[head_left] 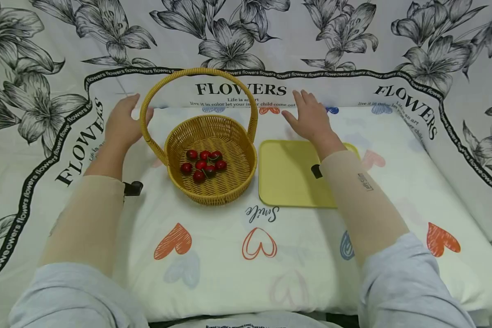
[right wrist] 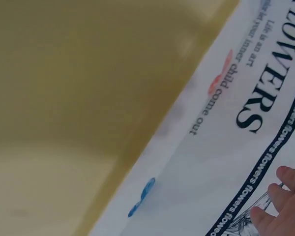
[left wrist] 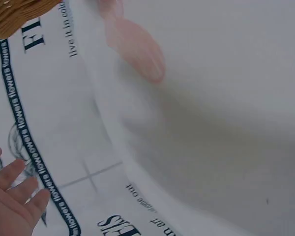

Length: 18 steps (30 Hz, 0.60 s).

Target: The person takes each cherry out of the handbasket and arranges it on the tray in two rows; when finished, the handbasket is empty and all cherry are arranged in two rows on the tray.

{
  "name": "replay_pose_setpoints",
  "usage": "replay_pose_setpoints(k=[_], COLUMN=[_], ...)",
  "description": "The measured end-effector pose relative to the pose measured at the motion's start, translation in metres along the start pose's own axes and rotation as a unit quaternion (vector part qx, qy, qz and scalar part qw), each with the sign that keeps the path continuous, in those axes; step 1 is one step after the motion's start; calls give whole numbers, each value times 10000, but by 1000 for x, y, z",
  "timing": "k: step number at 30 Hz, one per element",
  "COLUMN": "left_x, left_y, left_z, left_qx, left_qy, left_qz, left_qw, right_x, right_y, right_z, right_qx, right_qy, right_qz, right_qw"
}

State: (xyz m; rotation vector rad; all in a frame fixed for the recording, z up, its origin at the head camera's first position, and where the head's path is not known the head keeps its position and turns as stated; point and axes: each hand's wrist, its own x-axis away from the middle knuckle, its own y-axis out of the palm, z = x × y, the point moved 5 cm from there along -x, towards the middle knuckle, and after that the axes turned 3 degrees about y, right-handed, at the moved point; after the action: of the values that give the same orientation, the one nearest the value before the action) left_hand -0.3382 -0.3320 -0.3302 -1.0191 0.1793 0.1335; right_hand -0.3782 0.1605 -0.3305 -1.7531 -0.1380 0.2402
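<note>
A yellow woven basket [head_left: 246, 182] with a tall arched handle stands left of centre in the head view, several dark red cherries [head_left: 201, 165] lying on its bottom. Just left of the handle is my left hand [head_left: 125, 120], raised with nothing in it. My right hand [head_left: 309, 116] hovers beyond the far edge of a flat yellow tray [head_left: 289, 173], fingers spread and holding nothing. In the left wrist view a corner of the basket [left wrist: 10, 17] shows near the top. The tray [right wrist: 88, 73] fills much of the right wrist view.
A white cloth [head_left: 225, 282] printed with hearts covers the work surface. Behind and around it hangs a flower-printed sheet [head_left: 336, 86] with a black lettered border. The tray sits close to the basket's right side.
</note>
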Motion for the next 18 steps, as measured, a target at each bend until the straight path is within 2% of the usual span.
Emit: replay_pose_setpoints(k=[4,9,11,15,18], left_x=[17,37,46,65,80], left_y=[-13,-24,-26,-26,-23], left_z=[7,17,22,30,32], left_qx=[888,1587,1614,1449,1763], left_qy=[-259,-551,-487,-87,46], left_qz=[192,278,321,339,240], left_qw=[9955,9854,9852,9888,9840], right_x=[4,11,16,29,40], right_y=[-5,-12,-13,-16,-19], right_z=[-13,-22,-25,-29,-34], right_qx=[-706,-1234,-1404,-1712,-1909], right_qy=[-180,-358,-406,-440,-455], right_qz=[210,277,257,288,222], right_qw=[9971,9913,9889,9838,9803])
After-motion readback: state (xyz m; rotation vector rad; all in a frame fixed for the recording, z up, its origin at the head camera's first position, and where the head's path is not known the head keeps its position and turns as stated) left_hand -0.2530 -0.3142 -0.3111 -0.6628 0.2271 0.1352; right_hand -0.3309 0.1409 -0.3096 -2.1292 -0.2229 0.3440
